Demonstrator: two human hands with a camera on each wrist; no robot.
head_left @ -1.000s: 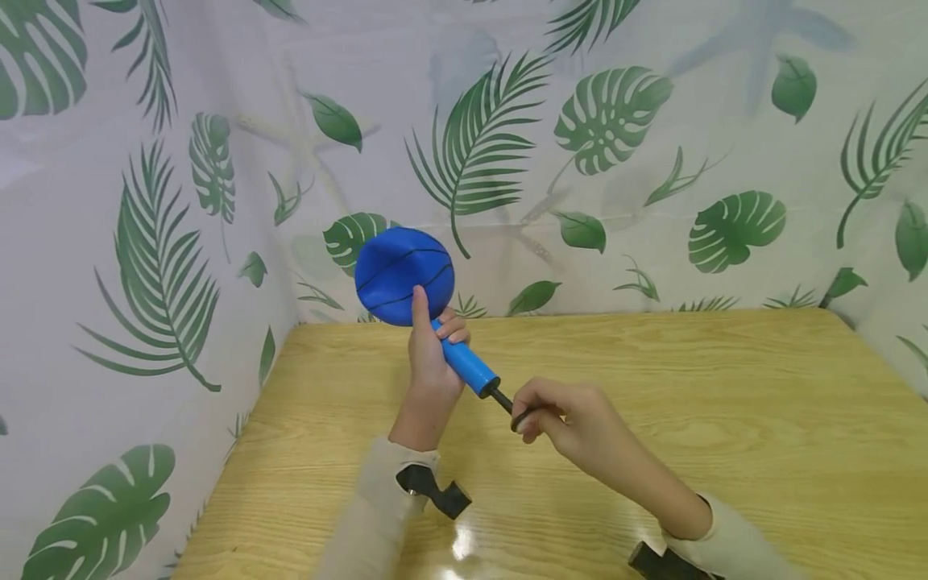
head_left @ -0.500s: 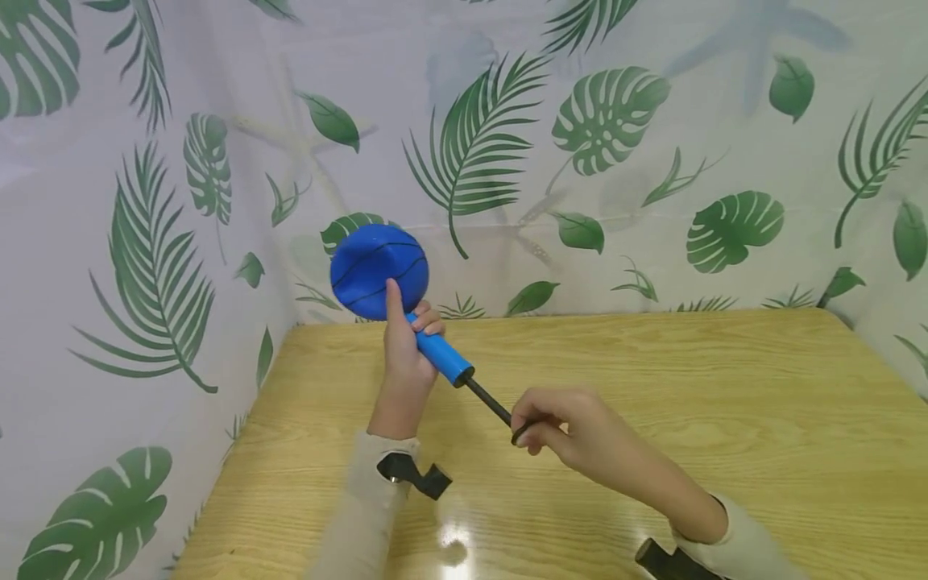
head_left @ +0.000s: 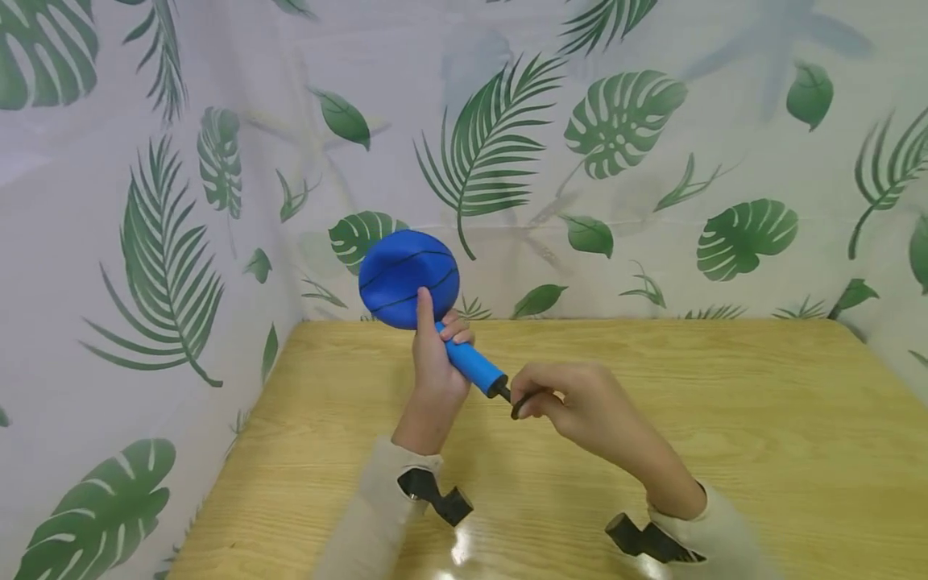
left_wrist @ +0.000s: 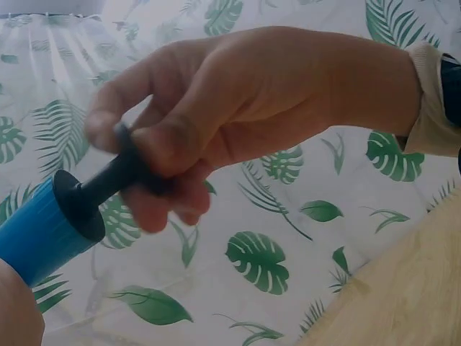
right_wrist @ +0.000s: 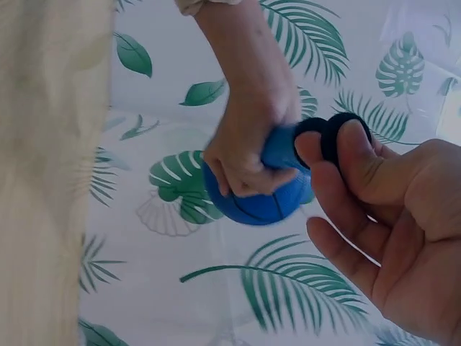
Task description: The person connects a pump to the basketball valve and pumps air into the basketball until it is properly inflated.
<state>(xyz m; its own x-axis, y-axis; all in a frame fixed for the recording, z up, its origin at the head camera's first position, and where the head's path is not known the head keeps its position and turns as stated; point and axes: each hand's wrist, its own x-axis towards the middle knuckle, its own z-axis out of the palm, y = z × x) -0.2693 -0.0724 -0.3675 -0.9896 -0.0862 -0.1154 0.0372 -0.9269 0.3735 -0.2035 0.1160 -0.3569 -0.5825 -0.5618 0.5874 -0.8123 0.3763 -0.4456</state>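
Left hand (head_left: 438, 358), with its fingers curled round the blue barrel of a hand pump (head_left: 477, 369); its thumb extends upward and lies against a blue ball (head_left: 406, 274). Right hand (head_left: 573, 395), at the opposite end of the pump, with thumb and fingers pinching the black handle (left_wrist: 140, 160). In the left wrist view, a short length of black rod (left_wrist: 104, 182) shows between the handle and the dark end cap (left_wrist: 78, 205) of the barrel. The pump is held in the air above the desk (head_left: 725, 419), tilted, its ball end up and to the left in the head view, its handle end down and to the right. The ball sits at the upper end of the barrel; it bears thin black lines, and its surface is dented. The left hand hides the place where ball and pump meet. Behind the desk hangs a pale sheet (head_left: 391, 181) printed with green leaves. Light sleeves (head_left: 366, 519) cover both forearms, and a black mount (head_left: 455, 505) is worn at each wrist.
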